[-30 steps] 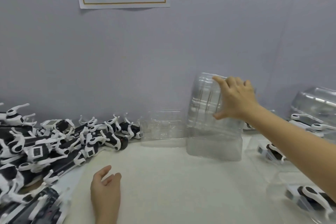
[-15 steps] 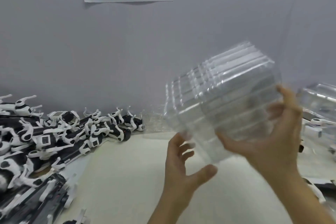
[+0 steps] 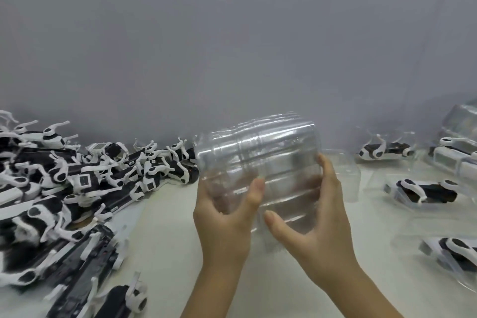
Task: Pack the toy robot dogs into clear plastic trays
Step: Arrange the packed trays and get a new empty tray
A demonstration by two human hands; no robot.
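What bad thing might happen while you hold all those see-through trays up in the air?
1. The stack of clear trays is off the table, gripped only by the left hand and right hand. Smooth plastic might slip and fall.
2. The trays look tightly nested, so pulling one free might drag out several.
3. The pile of toy dogs lies close on the left. A dropped stack might knock into them.

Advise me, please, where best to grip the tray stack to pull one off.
Probably pinch the outermost rim of the stack, at its left end, from the left, while the right hand holds the body; the nested rims show as steps there.
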